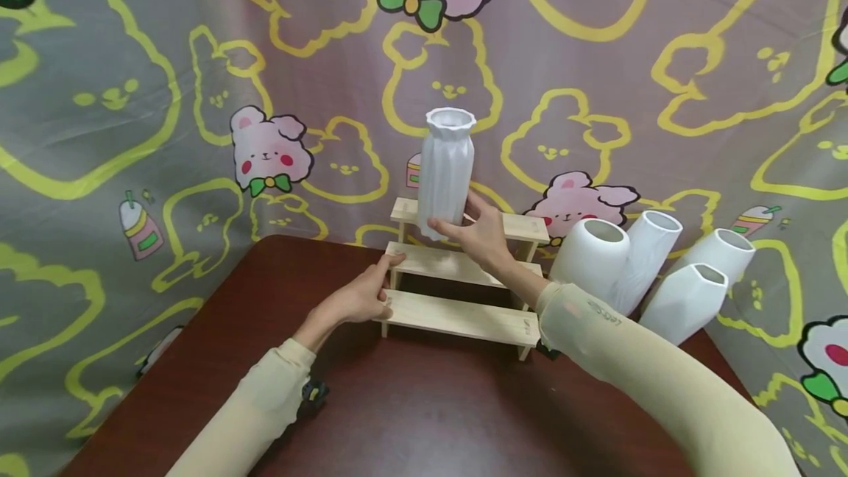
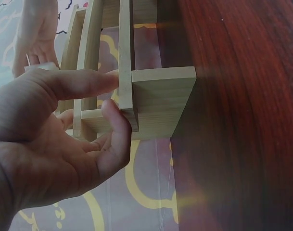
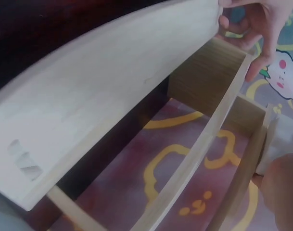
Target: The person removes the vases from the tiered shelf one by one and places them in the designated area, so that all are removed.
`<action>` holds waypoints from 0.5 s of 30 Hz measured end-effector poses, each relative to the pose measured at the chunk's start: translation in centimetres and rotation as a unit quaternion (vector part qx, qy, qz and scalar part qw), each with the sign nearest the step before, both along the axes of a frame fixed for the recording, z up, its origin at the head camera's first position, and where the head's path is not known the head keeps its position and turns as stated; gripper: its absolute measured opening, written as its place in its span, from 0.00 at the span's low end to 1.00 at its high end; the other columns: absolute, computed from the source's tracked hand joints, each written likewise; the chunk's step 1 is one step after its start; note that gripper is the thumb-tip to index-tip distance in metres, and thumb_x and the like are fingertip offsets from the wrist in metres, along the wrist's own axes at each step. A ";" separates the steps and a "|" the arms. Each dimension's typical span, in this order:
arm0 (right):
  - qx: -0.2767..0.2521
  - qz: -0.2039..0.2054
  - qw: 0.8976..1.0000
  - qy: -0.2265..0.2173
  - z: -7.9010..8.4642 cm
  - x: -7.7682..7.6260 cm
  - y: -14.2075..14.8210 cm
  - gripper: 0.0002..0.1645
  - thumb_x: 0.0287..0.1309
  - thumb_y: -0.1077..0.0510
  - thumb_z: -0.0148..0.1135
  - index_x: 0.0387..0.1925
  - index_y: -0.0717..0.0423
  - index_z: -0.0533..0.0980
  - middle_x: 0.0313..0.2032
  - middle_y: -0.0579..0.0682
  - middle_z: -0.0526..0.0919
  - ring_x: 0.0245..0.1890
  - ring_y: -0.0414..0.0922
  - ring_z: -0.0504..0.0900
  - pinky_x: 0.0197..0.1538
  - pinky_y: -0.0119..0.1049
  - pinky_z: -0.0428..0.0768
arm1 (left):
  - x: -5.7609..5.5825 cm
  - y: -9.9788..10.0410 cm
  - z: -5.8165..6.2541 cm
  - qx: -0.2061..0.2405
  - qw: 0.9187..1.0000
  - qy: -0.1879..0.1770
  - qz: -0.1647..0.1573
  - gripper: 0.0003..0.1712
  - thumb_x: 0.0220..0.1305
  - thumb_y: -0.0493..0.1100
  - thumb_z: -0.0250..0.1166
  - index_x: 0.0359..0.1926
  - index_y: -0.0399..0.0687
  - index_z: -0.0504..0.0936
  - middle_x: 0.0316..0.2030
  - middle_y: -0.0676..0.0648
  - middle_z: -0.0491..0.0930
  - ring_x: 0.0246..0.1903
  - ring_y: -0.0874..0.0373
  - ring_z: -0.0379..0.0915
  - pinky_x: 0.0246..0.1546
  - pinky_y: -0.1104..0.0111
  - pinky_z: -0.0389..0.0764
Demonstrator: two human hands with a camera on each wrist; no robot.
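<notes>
A fluted white vase (image 1: 447, 168) with a scalloped rim stands upright at the left part of the top board of a three-step wooden stand (image 1: 457, 319). My right hand (image 1: 486, 238) holds it low down, thumb across the front and fingers round the right side. In the right wrist view only a piece of the vase (image 3: 285, 137) shows beside that hand. My left hand (image 1: 358, 297) grips the stand's left end. Seen from the left wrist, its thumb (image 2: 86, 83) presses the lowest board's edge while the other fingers curl at the board ends.
To the right of the stand, several white vases (image 1: 589, 263) stand close together, partly behind my right sleeve (image 1: 629, 352). The dark red-brown table (image 1: 424, 411) extends in front of the stand. Behind hangs a curtain (image 1: 550, 65) printed with cartoon animals.
</notes>
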State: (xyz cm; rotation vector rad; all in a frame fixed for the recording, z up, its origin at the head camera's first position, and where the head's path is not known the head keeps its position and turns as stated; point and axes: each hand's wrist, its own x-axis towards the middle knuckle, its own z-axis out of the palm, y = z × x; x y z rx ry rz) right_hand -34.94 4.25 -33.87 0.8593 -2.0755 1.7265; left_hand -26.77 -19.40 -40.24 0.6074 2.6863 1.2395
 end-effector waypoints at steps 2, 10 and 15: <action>0.003 0.004 1.000 0.008 0.5 1.2 0.3 0.39 0.48 0.66 0.81 0.64 0.59 0.76 0.56 0.58 0.82 0.56 0.54 0.81 0.53 0.48 0.80 | 0.0 0.0 0.0 0.000 1.000 -0.001 0.001 0.63 0.49 0.22 0.72 0.80 0.50 0.48 0.43 0.36 0.68 0.32 0.55 0.67 0.32 0.64 0.73; 0.040 0.001 0.999 0.016 0.6 4.5 2.6 0.38 0.49 0.63 0.81 0.63 0.59 0.77 0.52 0.56 0.84 0.51 0.52 0.85 0.51 0.48 0.82 | -0.1 0.1 0.1 0.003 1.000 0.004 -0.004 0.62 0.49 0.22 0.72 0.80 0.48 0.49 0.42 0.36 0.68 0.32 0.55 0.67 0.33 0.62 0.72; 0.046 0.011 0.999 -0.003 -0.6 5.8 4.4 0.42 0.47 0.63 0.82 0.66 0.54 0.75 0.52 0.53 0.85 0.50 0.49 0.85 0.54 0.45 0.80 | 0.0 0.2 0.0 0.003 1.000 -0.005 -0.003 0.63 0.50 0.22 0.72 0.80 0.50 0.48 0.41 0.36 0.67 0.31 0.55 0.66 0.32 0.63 0.72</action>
